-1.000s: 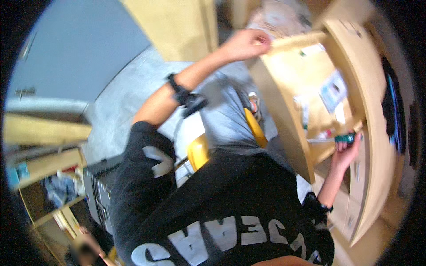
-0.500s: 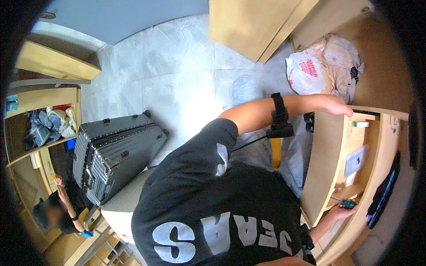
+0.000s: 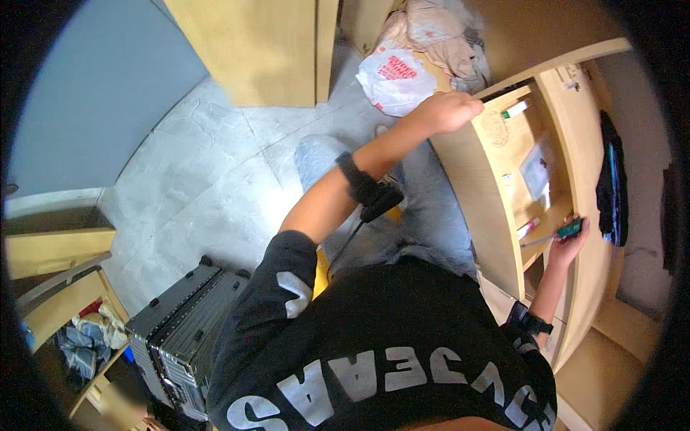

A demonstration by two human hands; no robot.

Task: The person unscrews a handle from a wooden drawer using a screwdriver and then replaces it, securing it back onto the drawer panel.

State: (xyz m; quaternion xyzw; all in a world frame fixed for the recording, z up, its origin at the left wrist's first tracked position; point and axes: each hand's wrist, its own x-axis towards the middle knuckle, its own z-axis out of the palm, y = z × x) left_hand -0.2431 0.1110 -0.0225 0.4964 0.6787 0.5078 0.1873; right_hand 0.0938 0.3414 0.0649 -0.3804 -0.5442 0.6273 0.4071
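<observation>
A light wooden drawer (image 3: pixel 496 208) stands pulled out on the right. My left hand (image 3: pixel 451 113) is closed over the far corner of its front panel. In my right hand (image 3: pixel 568 248), at the drawer's inner side, is a screwdriver (image 3: pixel 570 229) with a dark green handle; its thin shaft points left across the drawer. Inside lie a white-and-green marker (image 3: pixel 515 109), a clear plastic sleeve (image 3: pixel 535 172) and a white-and-pink tube (image 3: pixel 528 229). The screwdriver's tip is too small to tell whether it touches the wood.
A white plastic bag (image 3: pixel 397 82) and a pinkish cloth bundle (image 3: pixel 438 36) lie beyond the drawer. A wooden cabinet door (image 3: pixel 251 50) juts in at the top. A dark ribbed suitcase (image 3: pixel 187 323) stands lower left, with another person (image 3: pixel 147 420) partly visible below it. Dark clothing (image 3: pixel 611 187) hangs at far right.
My view has turned, so the drawer shows further left and higher. My left hand stays on the drawer corner. My right hand, still holding the screwdriver, has shifted farther along the drawer.
</observation>
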